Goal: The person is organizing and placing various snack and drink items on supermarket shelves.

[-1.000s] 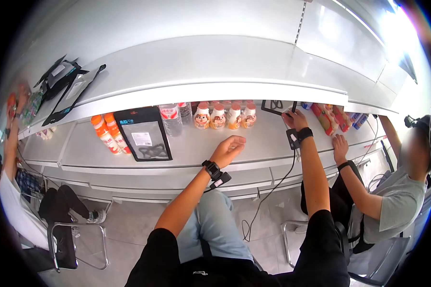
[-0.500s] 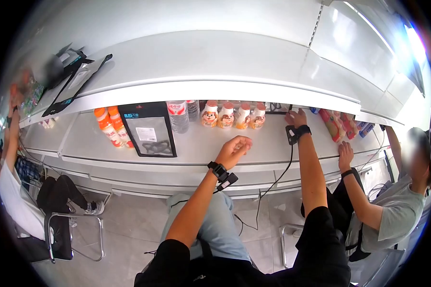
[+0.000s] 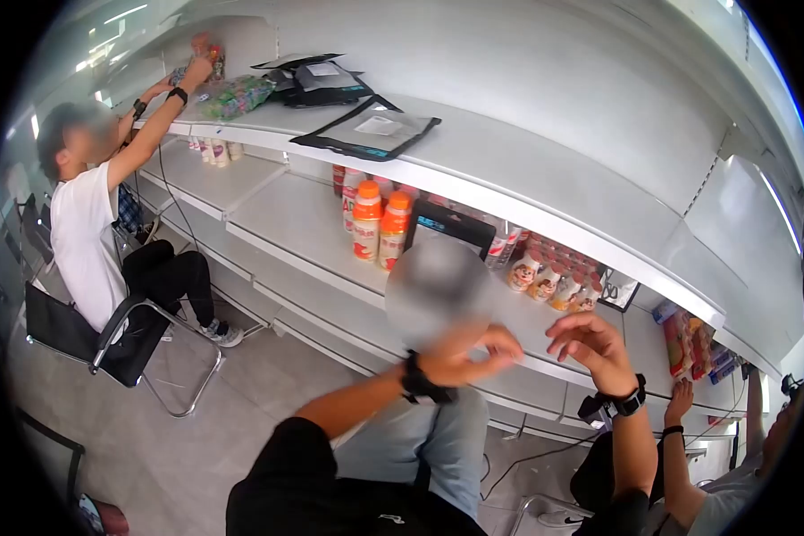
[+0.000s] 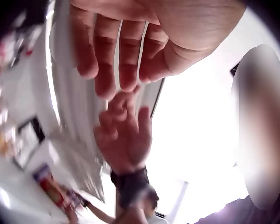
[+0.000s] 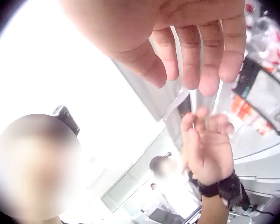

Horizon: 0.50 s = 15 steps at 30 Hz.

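Note:
In the head view my left hand (image 3: 469, 353) hangs before the shelf's front edge, fingers loosely bent around nothing. My right hand (image 3: 594, 348) is held to its right, palm turned inward, fingers spread and bare. The left wrist view has the left hand's fingers (image 4: 105, 60) pointing down, with the right hand beyond. Nearest to the hands on the lower shelf stand small bottles with cartoon faces (image 3: 524, 270). Left of those is a black pouch (image 3: 460, 230), partly hidden by a blurred patch, and beside it orange-capped bottles (image 3: 366, 228). A black-edged pouch (image 3: 618, 290) stands right of the small bottles.
Above runs the upper shelf (image 3: 545, 170), its front lip overhanging the bottles. It bears a flat black pouch (image 3: 375, 129) and a bag of colourful items (image 3: 238, 96). A seated person (image 3: 85, 205) reaches from the left. Another person's hand (image 3: 681, 402) is near red packs (image 3: 681, 344).
The head view has swung to the left. My right hand has drawn back from the black-edged pouch to before the shelf front, near my left hand.

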Each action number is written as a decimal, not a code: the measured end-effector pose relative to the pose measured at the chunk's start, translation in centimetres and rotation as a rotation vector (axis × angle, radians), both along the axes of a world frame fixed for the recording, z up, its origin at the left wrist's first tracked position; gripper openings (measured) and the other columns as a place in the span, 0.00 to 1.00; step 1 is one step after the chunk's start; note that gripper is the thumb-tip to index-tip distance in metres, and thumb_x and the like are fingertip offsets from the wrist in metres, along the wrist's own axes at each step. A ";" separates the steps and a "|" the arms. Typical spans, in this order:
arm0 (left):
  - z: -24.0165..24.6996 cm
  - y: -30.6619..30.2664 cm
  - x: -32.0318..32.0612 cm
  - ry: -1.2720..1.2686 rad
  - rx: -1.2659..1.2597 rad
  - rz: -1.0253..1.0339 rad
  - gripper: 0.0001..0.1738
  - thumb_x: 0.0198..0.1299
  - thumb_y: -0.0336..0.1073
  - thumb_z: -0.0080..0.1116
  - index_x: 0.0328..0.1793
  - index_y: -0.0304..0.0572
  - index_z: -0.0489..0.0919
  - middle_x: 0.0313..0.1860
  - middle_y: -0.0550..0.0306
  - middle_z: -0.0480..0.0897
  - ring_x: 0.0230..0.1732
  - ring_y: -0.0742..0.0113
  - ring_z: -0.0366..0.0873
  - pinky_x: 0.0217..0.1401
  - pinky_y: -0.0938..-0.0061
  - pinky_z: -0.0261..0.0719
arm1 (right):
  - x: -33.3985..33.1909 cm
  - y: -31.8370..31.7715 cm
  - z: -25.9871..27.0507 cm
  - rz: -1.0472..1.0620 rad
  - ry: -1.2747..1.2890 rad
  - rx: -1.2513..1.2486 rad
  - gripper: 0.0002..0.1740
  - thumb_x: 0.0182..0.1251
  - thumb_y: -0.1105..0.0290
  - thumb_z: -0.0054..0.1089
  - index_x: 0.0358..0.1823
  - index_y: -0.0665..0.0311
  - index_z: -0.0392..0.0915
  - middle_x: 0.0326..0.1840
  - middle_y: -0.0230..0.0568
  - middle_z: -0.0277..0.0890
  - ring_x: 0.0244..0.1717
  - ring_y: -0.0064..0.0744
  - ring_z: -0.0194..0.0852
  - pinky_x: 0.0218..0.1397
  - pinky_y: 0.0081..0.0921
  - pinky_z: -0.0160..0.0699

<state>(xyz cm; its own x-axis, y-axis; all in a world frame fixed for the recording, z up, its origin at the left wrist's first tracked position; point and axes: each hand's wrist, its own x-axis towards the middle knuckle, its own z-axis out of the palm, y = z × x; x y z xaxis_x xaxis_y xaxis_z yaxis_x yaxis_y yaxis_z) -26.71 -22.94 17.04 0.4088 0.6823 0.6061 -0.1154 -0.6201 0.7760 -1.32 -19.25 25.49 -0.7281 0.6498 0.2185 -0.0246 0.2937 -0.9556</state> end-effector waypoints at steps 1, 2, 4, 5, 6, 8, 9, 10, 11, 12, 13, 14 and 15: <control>2.1 -0.8 -3.3 -0.052 0.162 0.226 0.11 0.61 0.25 0.58 0.50 0.35 0.80 0.46 0.53 0.83 0.46 0.67 0.81 0.52 0.72 0.76 | -2.3 -1.0 1.9 0.062 0.036 0.058 0.19 0.67 0.77 0.56 0.60 0.66 0.71 0.56 0.46 0.74 0.50 0.34 0.77 0.49 0.30 0.77; 4.1 -1.2 -6.5 -0.100 0.312 0.490 0.13 0.59 0.24 0.58 0.51 0.35 0.80 0.47 0.52 0.83 0.48 0.65 0.80 0.53 0.70 0.76 | -4.6 -1.5 3.1 0.124 0.074 0.112 0.21 0.67 0.78 0.57 0.61 0.66 0.71 0.58 0.46 0.73 0.51 0.35 0.76 0.50 0.31 0.78; 8.6 -0.4 -14.1 0.076 0.623 0.971 0.17 0.57 0.24 0.59 0.54 0.33 0.78 0.50 0.48 0.82 0.51 0.59 0.79 0.58 0.68 0.74 | -8.9 -1.6 4.4 0.191 0.159 0.170 0.24 0.67 0.78 0.57 0.65 0.65 0.68 0.61 0.46 0.71 0.52 0.37 0.76 0.51 0.31 0.77; 10.5 0.1 -16.9 0.168 0.715 1.160 0.21 0.55 0.25 0.61 0.57 0.34 0.77 0.53 0.47 0.81 0.56 0.54 0.77 0.61 0.65 0.72 | -10.8 -1.4 4.4 0.197 0.175 0.120 0.27 0.67 0.77 0.57 0.68 0.64 0.64 0.62 0.45 0.71 0.51 0.34 0.77 0.50 0.28 0.77; 12.3 0.0 -18.7 0.353 0.748 1.318 0.23 0.52 0.26 0.62 0.57 0.38 0.78 0.55 0.48 0.80 0.60 0.51 0.74 0.66 0.62 0.68 | -12.8 -1.3 4.5 0.194 0.172 0.069 0.28 0.69 0.75 0.55 0.70 0.62 0.61 0.62 0.44 0.70 0.51 0.31 0.77 0.47 0.24 0.77; 13.1 0.5 -21.4 0.490 0.680 1.337 0.27 0.51 0.30 0.63 0.61 0.42 0.76 0.58 0.50 0.79 0.63 0.51 0.72 0.68 0.61 0.65 | -16.9 -0.8 3.5 0.187 0.209 0.006 0.28 0.69 0.71 0.55 0.70 0.62 0.62 0.62 0.45 0.71 0.50 0.32 0.78 0.45 0.25 0.78; 13.0 1.1 -22.9 0.600 0.663 1.341 0.28 0.51 0.32 0.63 0.63 0.44 0.75 0.60 0.51 0.78 0.63 0.51 0.72 0.68 0.62 0.64 | -18.7 -0.4 3.0 0.185 0.231 -0.023 0.28 0.70 0.69 0.56 0.70 0.63 0.62 0.62 0.45 0.72 0.50 0.33 0.78 0.44 0.25 0.78; 13.1 1.5 -23.7 0.675 0.611 1.311 0.29 0.52 0.33 0.63 0.64 0.45 0.74 0.61 0.51 0.77 0.63 0.51 0.72 0.69 0.62 0.64 | -20.1 -0.2 2.4 0.187 0.239 -0.063 0.27 0.70 0.69 0.55 0.70 0.62 0.62 0.62 0.45 0.72 0.50 0.32 0.78 0.44 0.24 0.78; 13.1 1.8 -24.3 0.749 0.556 1.280 0.31 0.52 0.35 0.63 0.65 0.45 0.73 0.62 0.51 0.76 0.63 0.51 0.71 0.69 0.61 0.63 | -21.5 -0.1 1.9 0.189 0.246 -0.103 0.27 0.71 0.70 0.54 0.70 0.62 0.62 0.62 0.44 0.72 0.50 0.31 0.78 0.44 0.24 0.78; 13.2 2.2 -24.9 0.822 0.505 1.250 0.32 0.52 0.36 0.63 0.66 0.46 0.72 0.64 0.52 0.75 0.63 0.51 0.71 0.69 0.61 0.63 | -22.4 0.2 1.3 0.193 0.254 -0.140 0.26 0.71 0.70 0.53 0.70 0.62 0.62 0.62 0.44 0.72 0.49 0.30 0.78 0.44 0.23 0.78; 13.2 2.5 -25.3 0.787 0.616 1.272 0.31 0.53 0.37 0.63 0.66 0.46 0.72 0.64 0.51 0.75 0.64 0.51 0.71 0.69 0.60 0.63 | -23.1 0.6 0.6 0.188 0.250 -0.163 0.26 0.71 0.70 0.53 0.70 0.61 0.62 0.61 0.44 0.72 0.49 0.29 0.78 0.44 0.23 0.78; 13.2 2.8 -25.6 0.749 0.727 1.289 0.31 0.53 0.38 0.62 0.66 0.46 0.72 0.65 0.50 0.74 0.64 0.50 0.70 0.69 0.59 0.62 | -23.6 1.0 -0.1 0.181 0.244 -0.186 0.26 0.72 0.70 0.52 0.69 0.61 0.63 0.61 0.43 0.72 0.49 0.28 0.78 0.44 0.23 0.78; 13.2 3.2 -25.7 0.707 0.840 1.301 0.31 0.54 0.39 0.62 0.66 0.46 0.73 0.65 0.50 0.74 0.64 0.50 0.70 0.70 0.59 0.62 | -23.9 1.4 -0.7 0.170 0.240 -0.207 0.25 0.72 0.70 0.52 0.69 0.61 0.63 0.60 0.43 0.72 0.48 0.28 0.78 0.44 0.23 0.77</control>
